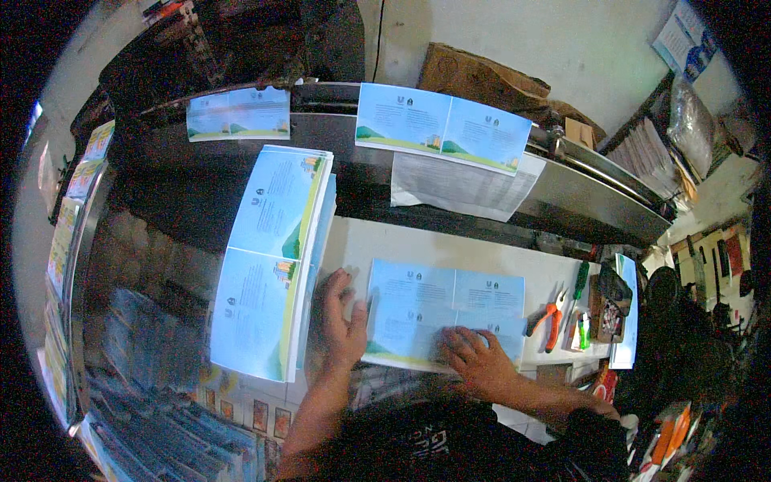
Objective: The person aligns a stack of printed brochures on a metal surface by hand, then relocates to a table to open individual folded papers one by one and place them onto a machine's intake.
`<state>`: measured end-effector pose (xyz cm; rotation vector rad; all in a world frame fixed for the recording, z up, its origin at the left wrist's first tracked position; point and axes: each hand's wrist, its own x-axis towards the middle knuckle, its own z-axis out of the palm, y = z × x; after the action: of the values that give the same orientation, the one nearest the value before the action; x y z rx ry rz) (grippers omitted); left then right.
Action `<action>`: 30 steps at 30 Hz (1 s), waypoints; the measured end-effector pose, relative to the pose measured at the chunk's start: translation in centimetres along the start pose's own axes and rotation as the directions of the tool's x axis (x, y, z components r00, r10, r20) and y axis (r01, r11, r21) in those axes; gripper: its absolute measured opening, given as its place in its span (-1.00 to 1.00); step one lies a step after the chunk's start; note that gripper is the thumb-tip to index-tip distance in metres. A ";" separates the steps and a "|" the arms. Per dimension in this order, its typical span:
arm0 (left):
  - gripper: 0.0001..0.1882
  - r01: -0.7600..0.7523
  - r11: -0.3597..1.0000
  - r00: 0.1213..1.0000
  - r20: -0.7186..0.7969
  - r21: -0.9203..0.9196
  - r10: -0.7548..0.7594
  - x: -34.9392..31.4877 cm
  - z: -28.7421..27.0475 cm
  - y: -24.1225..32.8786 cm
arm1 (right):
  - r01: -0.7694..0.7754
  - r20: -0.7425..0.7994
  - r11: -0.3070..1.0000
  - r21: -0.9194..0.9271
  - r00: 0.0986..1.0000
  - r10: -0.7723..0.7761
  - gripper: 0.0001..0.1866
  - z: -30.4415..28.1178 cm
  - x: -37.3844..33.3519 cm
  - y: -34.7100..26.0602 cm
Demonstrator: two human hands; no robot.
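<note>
On the white tabletop [353,241] in front of me lies a printed light-blue sheet [409,289], with green hills along its lower edge. My right hand [478,361] rests on the sheet's lower right part, fingers apart and pressed lightly on the paper. Between that sheet and a tall stack of similar printed sheets [269,209] stands my left hand [341,321], open on its edge, thumb apart from the fingers. Its thumb is close to the sheet's left edge. Neither hand grips anything that I can see.
Right of the sheet lie orange-handled pliers [550,321], a green-handled screwdriver [580,281] and a small box of odds and ends [610,309]. Two-panel prints [442,124] hang over a dark machine's rail. Bundled blue paper [161,426] stands low on the left.
</note>
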<state>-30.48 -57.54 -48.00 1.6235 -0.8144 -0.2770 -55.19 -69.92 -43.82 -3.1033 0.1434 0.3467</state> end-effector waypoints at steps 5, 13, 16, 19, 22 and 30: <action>-0.47 -0.006 0.991 1.000 -0.014 -0.134 0.004 -0.3 0.3 -1.8 | 0.043 0.023 0.841 0.540 0.998 -0.066 -0.52 -1.8 -0.8 2.4; -0.30 -0.068 0.983 0.991 0.103 -0.169 0.086 0.0 0.1 -1.9 | -0.211 0.095 0.936 0.283 0.977 0.191 -0.72 -12.2 4.2 10.1; -0.37 -0.088 0.994 0.993 0.066 -0.064 0.093 -0.4 -0.1 -1.6 | -0.414 -0.067 0.901 0.128 0.903 0.425 -0.76 -18.4 6.8 12.9; -0.41 -0.105 0.993 0.991 0.092 0.051 0.100 0.4 -0.8 -1.0 | -0.492 -0.613 0.868 0.068 0.666 0.425 -0.70 -24.4 9.5 17.5; -0.41 -0.126 0.968 0.979 0.186 0.218 0.085 0.6 -0.5 -0.3 | -0.477 -0.897 0.861 -0.175 0.438 0.060 -0.67 -28.7 15.0 20.0; -0.41 -0.168 0.947 0.972 0.204 0.276 0.113 0.4 0.5 -1.1 | -0.219 -0.752 0.945 -0.243 0.658 -0.041 -0.66 -15.7 21.7 19.7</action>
<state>-30.10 -58.14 -48.99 1.8214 -1.1534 -0.2160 -32.49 -91.83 -33.37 -3.3145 0.2701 -1.0657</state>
